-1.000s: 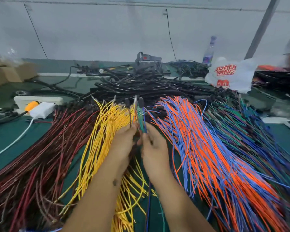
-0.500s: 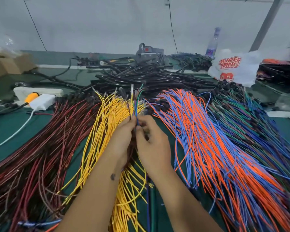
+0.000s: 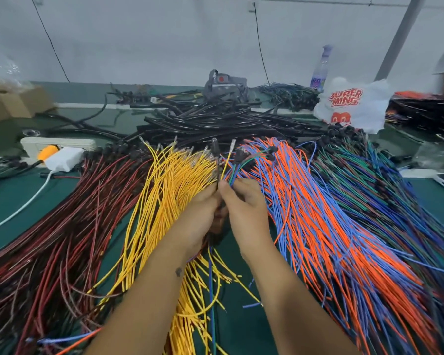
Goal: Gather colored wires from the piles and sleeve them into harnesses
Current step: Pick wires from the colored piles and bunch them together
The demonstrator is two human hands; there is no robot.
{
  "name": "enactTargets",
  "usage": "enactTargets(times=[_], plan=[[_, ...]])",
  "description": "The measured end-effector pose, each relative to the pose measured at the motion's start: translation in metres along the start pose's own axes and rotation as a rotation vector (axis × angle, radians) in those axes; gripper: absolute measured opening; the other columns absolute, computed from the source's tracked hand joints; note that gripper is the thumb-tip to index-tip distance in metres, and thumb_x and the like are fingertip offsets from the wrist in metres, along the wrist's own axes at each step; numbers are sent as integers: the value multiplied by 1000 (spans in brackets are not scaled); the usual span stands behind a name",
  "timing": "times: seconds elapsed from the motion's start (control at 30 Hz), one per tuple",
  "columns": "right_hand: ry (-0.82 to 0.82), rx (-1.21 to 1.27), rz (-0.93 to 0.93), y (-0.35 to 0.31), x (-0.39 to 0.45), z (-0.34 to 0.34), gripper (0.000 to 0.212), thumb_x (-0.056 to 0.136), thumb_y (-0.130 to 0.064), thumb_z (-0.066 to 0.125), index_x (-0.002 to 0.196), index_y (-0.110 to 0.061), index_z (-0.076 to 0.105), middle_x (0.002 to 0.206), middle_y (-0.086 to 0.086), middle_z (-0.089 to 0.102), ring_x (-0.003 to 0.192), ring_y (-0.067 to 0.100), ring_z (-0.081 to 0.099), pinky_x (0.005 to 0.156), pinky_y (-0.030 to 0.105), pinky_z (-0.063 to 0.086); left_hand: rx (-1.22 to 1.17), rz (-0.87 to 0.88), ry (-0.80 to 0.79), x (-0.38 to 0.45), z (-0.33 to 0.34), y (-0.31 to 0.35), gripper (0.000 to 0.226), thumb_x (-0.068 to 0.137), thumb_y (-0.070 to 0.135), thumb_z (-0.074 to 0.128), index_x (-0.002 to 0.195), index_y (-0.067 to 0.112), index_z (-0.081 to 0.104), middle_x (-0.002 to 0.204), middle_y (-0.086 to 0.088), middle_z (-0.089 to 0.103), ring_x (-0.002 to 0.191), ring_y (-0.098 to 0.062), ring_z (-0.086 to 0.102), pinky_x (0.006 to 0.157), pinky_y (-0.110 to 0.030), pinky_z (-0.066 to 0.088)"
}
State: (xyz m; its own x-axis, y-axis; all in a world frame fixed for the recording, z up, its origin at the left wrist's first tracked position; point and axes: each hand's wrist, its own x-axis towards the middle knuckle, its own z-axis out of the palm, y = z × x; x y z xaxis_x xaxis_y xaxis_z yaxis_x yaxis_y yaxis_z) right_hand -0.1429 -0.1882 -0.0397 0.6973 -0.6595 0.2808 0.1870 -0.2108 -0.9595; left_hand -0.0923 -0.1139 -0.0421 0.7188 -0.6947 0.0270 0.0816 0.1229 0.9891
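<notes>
Green bench point(image 3: 8, 201) under wire piles. Small wire bundle point(image 3: 228, 167) upright at centre, pinched by left hand point(image 3: 200, 213) and right hand point(image 3: 244, 206) together. Yellow pile point(image 3: 169, 185) left, orange-blue pile point(image 3: 318, 213) right, black sleeves point(image 3: 215, 124) behind, white bag point(image 3: 354, 103) beyond.

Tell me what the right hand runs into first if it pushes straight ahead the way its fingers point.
Probably the orange and blue wire pile just beyond the right hand, then the black cable heap; depth is hard to judge.

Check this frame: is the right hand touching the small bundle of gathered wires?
Touching. The head view shows the right hand pinching the gathered wires between thumb and fingers.
</notes>
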Motion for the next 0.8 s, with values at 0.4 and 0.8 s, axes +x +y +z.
enactTargets(times=[0.4,0.8], plan=[[-82,-82,59,-7,16,-6,31,86,-28,71,87,2,65,61,11,47,48,18,46,49,41,46,-19,-21,-84,-3,2,1,35,101,23,35,85,26,67,56,8,38,48,-5,29,43,-20,18],[146,-221,70,-8,42,-54,37,93,-21,61,60,-16,45,50,-6,34,51,15,28,53,35,22,408,-210,-239,-22,7,26,32,105,21,32,78,14,49,51,9,31,39,-3,29,42,-16,26]])
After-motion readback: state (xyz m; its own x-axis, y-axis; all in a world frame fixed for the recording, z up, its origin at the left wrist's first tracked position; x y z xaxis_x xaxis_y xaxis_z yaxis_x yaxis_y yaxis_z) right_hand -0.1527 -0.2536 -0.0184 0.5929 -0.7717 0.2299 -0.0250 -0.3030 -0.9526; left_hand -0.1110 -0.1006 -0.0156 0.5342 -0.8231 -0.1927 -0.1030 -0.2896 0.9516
